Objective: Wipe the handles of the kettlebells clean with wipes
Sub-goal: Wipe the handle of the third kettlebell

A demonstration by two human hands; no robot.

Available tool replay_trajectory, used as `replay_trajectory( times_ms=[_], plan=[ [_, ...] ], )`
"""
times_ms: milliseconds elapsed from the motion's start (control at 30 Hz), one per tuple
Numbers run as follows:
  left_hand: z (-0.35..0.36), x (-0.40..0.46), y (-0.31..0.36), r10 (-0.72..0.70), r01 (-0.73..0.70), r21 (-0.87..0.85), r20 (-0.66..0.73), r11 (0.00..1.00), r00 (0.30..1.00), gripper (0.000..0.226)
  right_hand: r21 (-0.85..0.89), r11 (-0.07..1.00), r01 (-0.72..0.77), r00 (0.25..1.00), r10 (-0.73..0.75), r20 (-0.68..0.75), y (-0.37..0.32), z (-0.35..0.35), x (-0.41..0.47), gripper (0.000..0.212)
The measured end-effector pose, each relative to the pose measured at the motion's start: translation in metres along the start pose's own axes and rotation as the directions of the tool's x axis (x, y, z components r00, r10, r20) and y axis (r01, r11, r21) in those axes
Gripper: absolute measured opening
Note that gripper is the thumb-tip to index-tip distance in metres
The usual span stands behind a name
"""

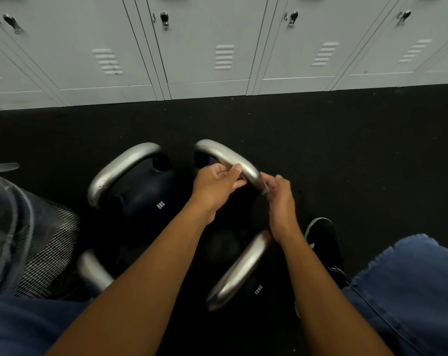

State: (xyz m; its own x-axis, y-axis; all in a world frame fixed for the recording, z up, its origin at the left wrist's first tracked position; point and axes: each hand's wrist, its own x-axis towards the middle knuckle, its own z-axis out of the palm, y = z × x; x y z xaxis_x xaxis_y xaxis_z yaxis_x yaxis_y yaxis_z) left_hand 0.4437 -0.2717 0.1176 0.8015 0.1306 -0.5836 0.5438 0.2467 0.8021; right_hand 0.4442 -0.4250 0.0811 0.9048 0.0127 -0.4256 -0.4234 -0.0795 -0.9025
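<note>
With your left hand (216, 185) gripping the far handle (228, 156) on the floor (346, 150) and your right hand (279, 194) pinching what looks like a wipe (264, 186) against its right bend, steady it and rub around the whole curve.

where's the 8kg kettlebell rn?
Head view, left of centre on the black floor: the 8KG kettlebell sits between the mesh bin and the left hand.
</note>
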Motion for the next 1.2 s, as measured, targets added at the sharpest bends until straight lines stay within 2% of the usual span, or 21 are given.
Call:
replay_trajectory(
  times_ms=[133,267,400,633,833,1067,1200],
  plan=[
    [0.003,-0.001,-0.002,0.030,-0.029,0.025,-0.021,0.999,0.999,0.016,-0.081,0.989,0.124,0.992,-0.121,0.044,-0.031,0.007,0.001,0.055],
    [0.003,-0.001,-0.002,0.025,-0.025,0.007,-0.025,1.000,0.999,0.014,-0.209,0.972,0.105,0.995,-0.103,0.019,-0.032,0.005,-0.001,0.055],
    [0.002,0.001,-0.002,0.007,-0.008,-0.026,-0.020,1.000,1.000,0.017,-0.227,0.972,0.056,0.998,-0.060,-0.015,-0.031,0.003,-0.005,0.054],
    [0.001,0.001,-0.006,0.037,-0.037,-0.066,0.008,0.997,0.999,0.018,-0.369,0.916,0.155,0.987,-0.132,0.088,-0.069,0.031,0.009,0.054],
    [0.002,0.003,-0.007,0.003,-0.004,-0.064,-0.012,0.998,1.000,0.019,-0.313,0.939,0.145,0.989,-0.133,0.059,-0.053,0.005,-0.005,0.057],
    [0.001,0.002,-0.008,0.027,-0.026,-0.077,0.009,0.997,1.000,0.017,-0.314,0.938,0.149,0.988,-0.134,0.071,-0.068,0.027,0.005,0.059],
    [0.001,0.002,-0.005,-0.006,0.006,-0.069,0.000,0.998,1.000,0.016,-0.317,0.940,0.124,0.992,-0.114,0.050,-0.057,0.011,-0.001,0.058]
  ],
)
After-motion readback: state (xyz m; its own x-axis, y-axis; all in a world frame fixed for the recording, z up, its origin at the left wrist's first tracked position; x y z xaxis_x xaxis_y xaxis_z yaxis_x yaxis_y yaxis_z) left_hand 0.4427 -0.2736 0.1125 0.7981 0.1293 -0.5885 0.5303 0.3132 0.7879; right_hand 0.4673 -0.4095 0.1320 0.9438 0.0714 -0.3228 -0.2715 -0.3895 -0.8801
